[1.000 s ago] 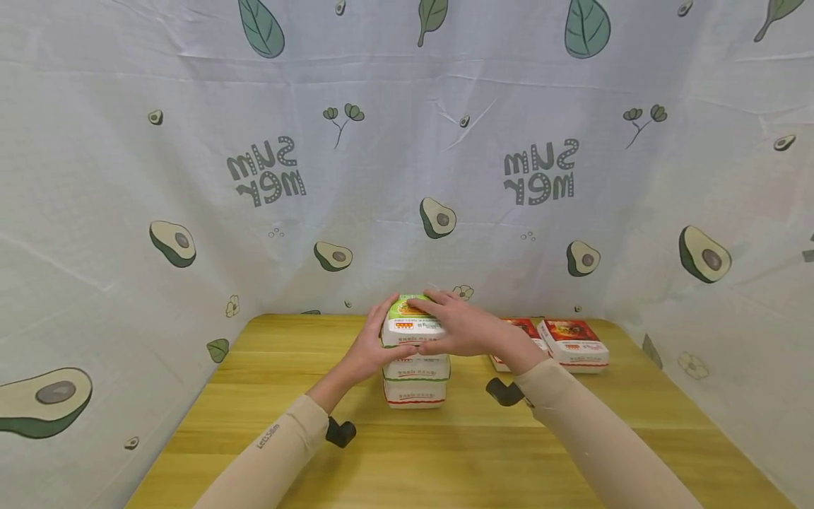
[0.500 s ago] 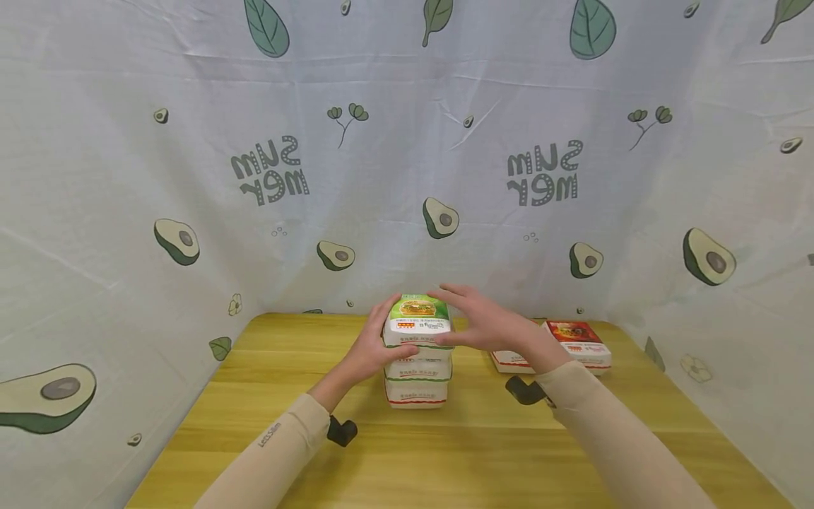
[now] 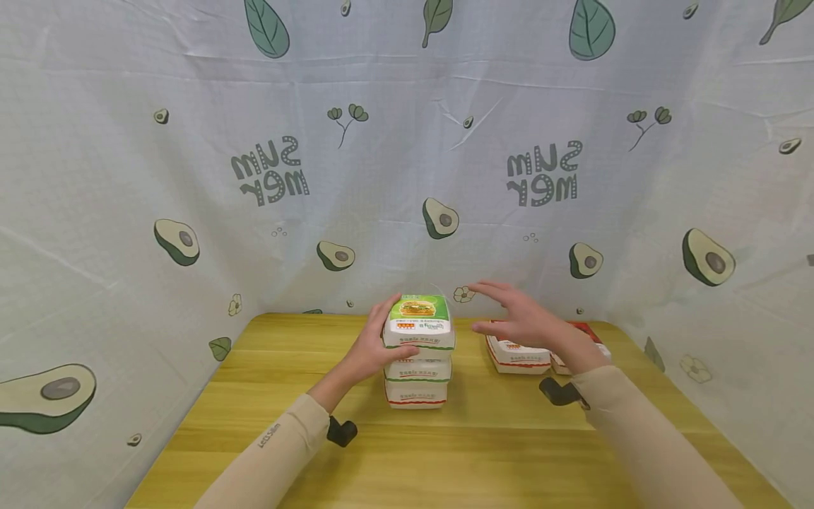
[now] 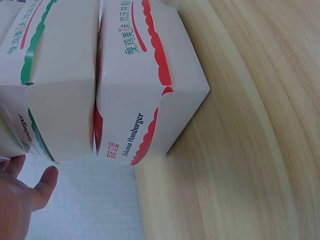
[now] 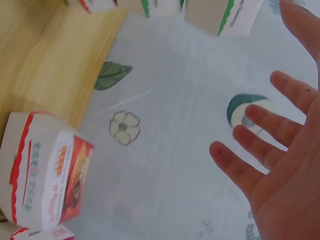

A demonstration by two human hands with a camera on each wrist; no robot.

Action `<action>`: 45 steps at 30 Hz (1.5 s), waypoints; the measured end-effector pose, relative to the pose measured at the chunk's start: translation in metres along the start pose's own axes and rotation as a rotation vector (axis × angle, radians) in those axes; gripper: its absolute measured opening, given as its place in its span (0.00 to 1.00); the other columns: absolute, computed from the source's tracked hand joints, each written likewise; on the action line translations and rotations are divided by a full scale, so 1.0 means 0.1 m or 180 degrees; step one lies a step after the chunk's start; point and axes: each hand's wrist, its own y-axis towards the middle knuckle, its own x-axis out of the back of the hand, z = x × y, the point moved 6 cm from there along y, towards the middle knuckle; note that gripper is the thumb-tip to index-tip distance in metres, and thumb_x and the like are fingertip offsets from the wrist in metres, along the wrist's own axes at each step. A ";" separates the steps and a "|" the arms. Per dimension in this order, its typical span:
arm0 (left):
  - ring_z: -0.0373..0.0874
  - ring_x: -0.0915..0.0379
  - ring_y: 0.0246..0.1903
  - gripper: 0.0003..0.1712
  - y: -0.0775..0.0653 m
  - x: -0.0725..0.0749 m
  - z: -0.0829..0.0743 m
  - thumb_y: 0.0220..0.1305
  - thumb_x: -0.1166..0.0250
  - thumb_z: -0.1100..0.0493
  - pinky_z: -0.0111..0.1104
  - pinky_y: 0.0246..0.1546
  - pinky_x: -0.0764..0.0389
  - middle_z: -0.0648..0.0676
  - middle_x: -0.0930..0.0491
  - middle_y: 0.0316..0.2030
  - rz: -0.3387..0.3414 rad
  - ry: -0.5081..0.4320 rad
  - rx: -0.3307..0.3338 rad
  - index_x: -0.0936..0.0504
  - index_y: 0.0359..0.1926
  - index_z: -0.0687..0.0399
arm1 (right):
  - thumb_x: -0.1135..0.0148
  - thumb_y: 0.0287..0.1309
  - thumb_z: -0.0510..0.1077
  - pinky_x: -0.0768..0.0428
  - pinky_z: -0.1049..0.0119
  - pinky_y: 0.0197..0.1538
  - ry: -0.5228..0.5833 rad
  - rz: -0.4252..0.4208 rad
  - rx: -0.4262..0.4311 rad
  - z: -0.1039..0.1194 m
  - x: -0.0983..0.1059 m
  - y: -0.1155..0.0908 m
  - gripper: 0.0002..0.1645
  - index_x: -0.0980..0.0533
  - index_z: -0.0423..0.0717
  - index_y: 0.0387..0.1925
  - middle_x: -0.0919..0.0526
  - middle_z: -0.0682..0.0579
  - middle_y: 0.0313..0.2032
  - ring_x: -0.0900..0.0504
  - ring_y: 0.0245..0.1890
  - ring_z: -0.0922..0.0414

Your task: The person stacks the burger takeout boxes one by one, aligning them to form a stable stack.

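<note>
Burger boxes (image 3: 417,346) are standing three high on the wooden counter (image 3: 407,459), near its middle from left to right. The top box (image 3: 418,326) is displaying a burger picture on a green lid; the middle box (image 3: 416,372) is showing green scalloped trim, and the bottom box (image 3: 416,394) red trim. The left hand (image 3: 369,348) is gripping the top box at its left side, its thumb pressing across the lower front and its fingers lying along the side. The right hand (image 3: 528,322) is hovering to the right of the stack, apart from it, its fingers (image 5: 275,121) spreading open.

Beneath and behind that hand, an inner box (image 3: 518,360) and an outer box (image 3: 559,365), both red-trimmed, are sitting side by side on the counter, the outer one partly hidden by the arm. Beige sleeves (image 3: 273,452) are covering both forearms, and black pieces (image 3: 342,431) are jutting out at the cuffs. Behind everything, a pale cloth (image 3: 381,184) is hanging, printed with avocados, leaves and mirrored lettering.
</note>
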 end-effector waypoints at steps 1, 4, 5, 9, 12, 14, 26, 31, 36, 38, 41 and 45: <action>0.47 0.32 0.58 0.61 0.00 0.00 0.00 0.53 0.21 0.46 0.46 0.58 0.27 0.50 0.46 0.71 0.0000 0.0002 0.0009 0.51 0.79 0.29 | 0.29 0.58 0.60 0.38 0.34 0.68 -0.0009 -0.0025 -0.0007 -0.05 0.01 -0.02 0.46 0.36 0.57 0.74 0.38 0.44 0.74 0.41 0.74 0.39; 0.48 0.32 0.58 0.61 0.00 0.00 0.01 0.53 0.21 0.46 0.46 0.58 0.26 0.50 0.46 0.70 0.0003 -0.0021 0.0023 0.51 0.80 0.31 | 0.29 0.59 0.60 0.38 0.33 0.68 -0.0048 -0.0088 -0.0014 -0.19 0.03 -0.07 0.46 0.36 0.55 0.74 0.37 0.43 0.74 0.41 0.74 0.39; 0.48 0.32 0.58 0.61 -0.01 0.00 0.01 0.53 0.21 0.46 0.46 0.58 0.26 0.50 0.46 0.70 0.0003 -0.0026 0.0030 0.51 0.79 0.29 | 0.30 0.59 0.60 0.38 0.33 0.68 -0.0069 -0.0102 -0.0015 -0.23 0.04 -0.08 0.46 0.36 0.54 0.74 0.37 0.42 0.74 0.41 0.74 0.38; 0.47 0.31 0.58 0.62 -0.01 -0.01 0.01 0.52 0.21 0.46 0.45 0.58 0.26 0.50 0.46 0.70 0.0004 -0.0034 0.0024 0.51 0.79 0.29 | 0.31 0.60 0.60 0.38 0.33 0.68 -0.0117 -0.0144 -0.0087 -0.40 0.07 -0.16 0.45 0.36 0.52 0.74 0.37 0.42 0.74 0.41 0.73 0.38; 0.48 0.32 0.58 0.62 -0.01 -0.01 0.01 0.52 0.21 0.46 0.45 0.58 0.27 0.50 0.46 0.71 0.0000 -0.0016 0.0021 0.52 0.79 0.29 | 0.32 0.60 0.61 0.40 0.30 0.68 -0.0148 -0.0144 -0.0202 -0.52 0.09 -0.22 0.46 0.36 0.51 0.74 0.39 0.39 0.74 0.42 0.74 0.36; 0.48 0.32 0.58 0.62 0.00 -0.01 0.01 0.52 0.21 0.46 0.45 0.58 0.27 0.50 0.47 0.71 -0.0002 -0.0006 0.0028 0.52 0.79 0.29 | 0.32 0.60 0.62 0.42 0.29 0.67 -0.0173 -0.0133 -0.0282 -0.60 0.10 -0.26 0.46 0.37 0.51 0.74 0.40 0.38 0.75 0.44 0.74 0.34; 0.47 0.31 0.58 0.61 0.00 0.00 0.03 0.52 0.21 0.45 0.48 0.59 0.27 0.49 0.46 0.71 -0.0022 0.0047 0.0044 0.51 0.79 0.26 | 0.30 0.57 0.63 0.42 0.26 0.64 -0.0325 -0.0164 -0.0474 -1.07 0.13 -0.45 0.49 0.37 0.47 0.73 0.39 0.34 0.73 0.43 0.71 0.31; 0.47 0.31 0.58 0.62 -0.02 0.01 0.03 0.52 0.20 0.47 0.48 0.59 0.27 0.49 0.45 0.71 -0.0042 0.0023 0.0085 0.51 0.79 0.30 | 0.29 0.56 0.60 0.43 0.25 0.64 -0.0189 -0.0143 -0.0478 -1.20 0.13 -0.52 0.50 0.38 0.44 0.74 0.41 0.32 0.73 0.45 0.71 0.29; 0.48 0.31 0.58 0.62 -0.02 0.01 0.02 0.52 0.20 0.46 0.48 0.59 0.27 0.49 0.45 0.71 -0.0045 0.0063 0.0095 0.51 0.80 0.31 | 0.29 0.56 0.57 0.45 0.24 0.64 -0.0148 -0.0087 -0.0569 -1.30 0.13 -0.58 0.50 0.38 0.43 0.74 0.42 0.31 0.73 0.46 0.71 0.28; 0.48 0.31 0.58 0.62 -0.02 0.01 0.02 0.52 0.20 0.46 0.48 0.59 0.27 0.49 0.45 0.71 -0.0047 0.0078 0.0091 0.51 0.79 0.30 | 0.29 0.56 0.57 0.44 0.24 0.63 -0.0153 -0.0072 -0.0586 -1.34 0.13 -0.61 0.50 0.38 0.42 0.73 0.41 0.31 0.73 0.45 0.71 0.28; 0.48 0.31 0.58 0.62 -0.02 0.00 0.02 0.52 0.21 0.46 0.48 0.59 0.27 0.49 0.45 0.70 -0.0044 0.0088 0.0094 0.52 0.79 0.30 | 0.29 0.56 0.57 0.43 0.25 0.63 -0.0143 -0.0072 -0.0587 -1.39 0.12 -0.64 0.50 0.38 0.40 0.73 0.40 0.30 0.72 0.44 0.71 0.28; 0.48 0.31 0.58 0.63 -0.02 0.00 0.01 0.52 0.21 0.46 0.47 0.59 0.27 0.50 0.45 0.70 -0.0036 0.0085 0.0088 0.52 0.80 0.31 | 0.27 0.54 0.55 0.41 0.25 0.63 -0.0145 -0.0058 -0.0604 -1.48 0.12 -0.68 0.51 0.38 0.38 0.73 0.40 0.29 0.72 0.43 0.70 0.27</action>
